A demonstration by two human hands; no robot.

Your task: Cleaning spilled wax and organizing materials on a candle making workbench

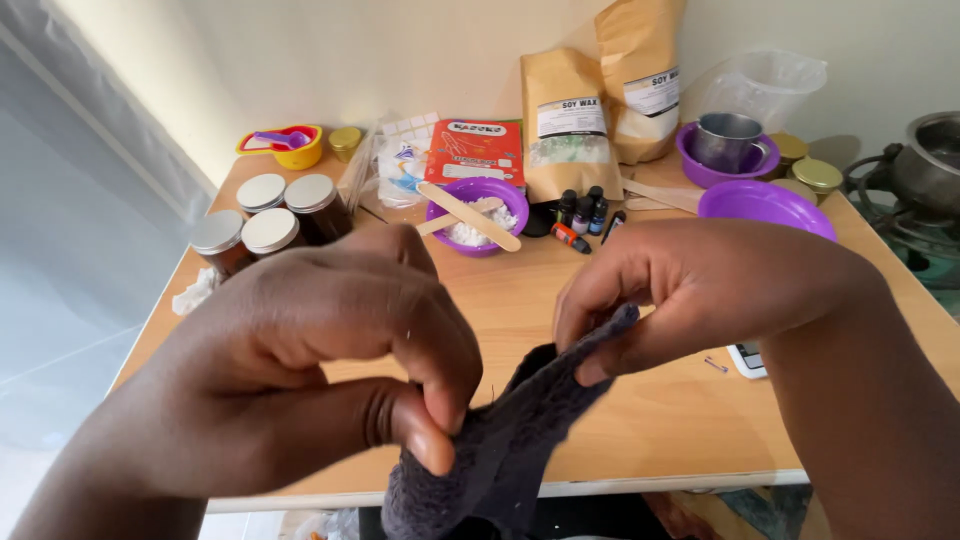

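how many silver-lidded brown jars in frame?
4, clustered at the table's left end in two rows: back-left jar, back-right jar, front-left jar, front-right jar. The left hand may hide more.

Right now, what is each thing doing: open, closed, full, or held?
Dark cloth: held, pinched by both hands.
Left hand: grip shut on cloth.
Right hand: grip shut on cloth.
Brown jars: lids on.
Small purple bowl: holds white flakes and wooden sticks.
Paper bags: upright.

Dark, perhaps charcoal cloth (500, 440)
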